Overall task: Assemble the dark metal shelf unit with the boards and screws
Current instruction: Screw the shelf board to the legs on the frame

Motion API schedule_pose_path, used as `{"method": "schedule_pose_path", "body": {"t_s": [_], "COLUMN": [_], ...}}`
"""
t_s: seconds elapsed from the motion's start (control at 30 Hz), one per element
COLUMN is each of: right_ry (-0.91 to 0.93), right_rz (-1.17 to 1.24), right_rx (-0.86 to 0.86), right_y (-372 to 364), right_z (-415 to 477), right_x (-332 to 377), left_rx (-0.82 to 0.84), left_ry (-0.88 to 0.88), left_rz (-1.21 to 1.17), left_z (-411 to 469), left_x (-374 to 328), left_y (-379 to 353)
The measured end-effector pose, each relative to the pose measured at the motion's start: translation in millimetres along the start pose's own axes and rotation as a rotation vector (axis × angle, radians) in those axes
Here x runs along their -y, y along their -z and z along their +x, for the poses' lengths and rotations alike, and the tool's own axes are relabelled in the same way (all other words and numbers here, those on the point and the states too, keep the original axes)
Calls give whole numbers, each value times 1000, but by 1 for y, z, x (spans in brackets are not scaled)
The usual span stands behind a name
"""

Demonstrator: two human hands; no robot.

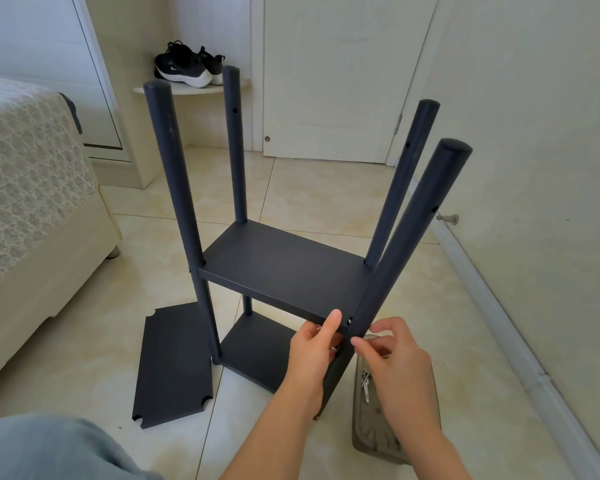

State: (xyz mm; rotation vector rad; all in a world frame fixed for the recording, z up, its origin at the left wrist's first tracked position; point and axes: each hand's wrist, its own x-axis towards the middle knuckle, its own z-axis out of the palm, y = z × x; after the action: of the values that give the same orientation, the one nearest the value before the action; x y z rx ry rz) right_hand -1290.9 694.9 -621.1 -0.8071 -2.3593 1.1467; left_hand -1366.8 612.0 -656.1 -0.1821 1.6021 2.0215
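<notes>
The dark metal shelf unit (284, 268) stands on the tiled floor with several upright posts and two boards fitted. My left hand (314, 344) grips the near right corner of the upper board, thumb on top. My right hand (390, 355) pinches something small against the near right post (413, 237) at that corner; the item between the fingertips is too small to make out. A loose dark board (174, 365) with notched corners lies flat on the floor to the left. Silver screws (365, 382) lie in a grey tray (371, 434) under my right forearm.
A bed with a patterned cover (32, 202) fills the left side. A white door (333, 77) and wall (534, 133) stand behind and to the right. Black shoes (187, 64) rest on a low corner shelf. My knee in blue fabric (49, 448) is at bottom left.
</notes>
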Motion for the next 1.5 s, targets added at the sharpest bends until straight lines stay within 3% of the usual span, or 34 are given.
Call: {"method": "schedule_pose_path", "body": {"t_s": [0.17, 0.43, 1.17, 1.37, 1.5], "right_ry": [20, 30, 13, -69, -81], "right_rz": [-35, -36, 78, 302, 352], "right_rx": [137, 193, 103, 354, 375], "right_y": [-3, 1, 1, 13, 15], "right_z": [4, 5, 13, 30, 32], "right_x": [-2, -9, -12, -12, -12], "left_rx": [5, 3, -33, -17, 0], "left_ry": [2, 45, 113, 84, 47], "left_rz": [-3, -28, -35, 16, 150], "left_z": [-1, -6, -9, -10, -13], "left_x": [-1, -8, -17, -17, -21], "left_y": [0, -1, -2, 0, 6]}}
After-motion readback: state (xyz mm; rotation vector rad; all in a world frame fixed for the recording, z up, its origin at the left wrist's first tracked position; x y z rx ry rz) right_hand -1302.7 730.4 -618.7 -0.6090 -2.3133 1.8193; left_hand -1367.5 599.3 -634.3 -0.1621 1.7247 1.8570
